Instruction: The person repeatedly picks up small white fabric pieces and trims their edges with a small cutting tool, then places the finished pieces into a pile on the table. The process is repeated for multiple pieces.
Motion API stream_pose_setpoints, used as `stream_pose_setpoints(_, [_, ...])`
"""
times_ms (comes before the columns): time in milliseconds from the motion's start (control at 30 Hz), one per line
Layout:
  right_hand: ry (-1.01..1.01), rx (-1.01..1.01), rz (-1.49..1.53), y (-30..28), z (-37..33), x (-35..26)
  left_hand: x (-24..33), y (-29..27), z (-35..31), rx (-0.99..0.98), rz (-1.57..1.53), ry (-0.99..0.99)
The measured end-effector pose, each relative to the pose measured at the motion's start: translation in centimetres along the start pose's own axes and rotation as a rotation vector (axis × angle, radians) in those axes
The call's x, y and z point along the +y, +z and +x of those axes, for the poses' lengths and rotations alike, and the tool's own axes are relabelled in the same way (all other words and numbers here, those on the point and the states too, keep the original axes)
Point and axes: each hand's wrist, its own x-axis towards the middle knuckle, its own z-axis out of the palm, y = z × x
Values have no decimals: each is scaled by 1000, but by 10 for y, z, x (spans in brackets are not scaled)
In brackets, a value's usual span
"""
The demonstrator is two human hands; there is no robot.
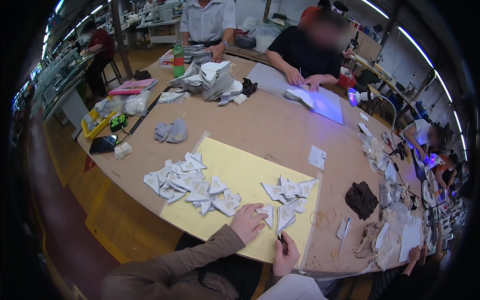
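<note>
My left hand [248, 223] rests on a yellow sheet [235, 155] with its fingers stretched out, the tips at the edge of a small white cut piece [268, 215]. My right hand [286, 253] is closed around a small dark tool [283, 243]; most of it is hidden by the fingers, so its kind cannot be made out. Just beyond its tip lies another white piece [285, 218]. A loose heap of white pieces with cut-out openings [197, 190] spreads to the left of my hands. A smaller pile [290, 188] lies at the right of the sheet.
Stacked grey-white pieces [212, 82], a green bottle [178, 60] and a yellow tray [95, 122] stand farther off. At right are a dark cloth [361, 200], a pen [345, 235] and a lit lamp [357, 96]. A co-worker [312, 55] works across the table.
</note>
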Motion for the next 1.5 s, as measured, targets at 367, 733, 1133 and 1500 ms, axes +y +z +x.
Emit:
stream_pose_setpoints(367, [14,0,-64,0,1,-3,-4,5,-3,28,-40,0])
stream_pose_setpoints(733, [-4,-3,-103,1,0,-5,-7,4,-2,85,-323,-79])
stream_pose_setpoints(1133, [-53,2,-76,0,1,-4,3,-8,7,78,-514,-283])
stream_pose_setpoints(1500, [-87,-1,-101,-1,2,-8,-2,-7,5,26,-514,-267])
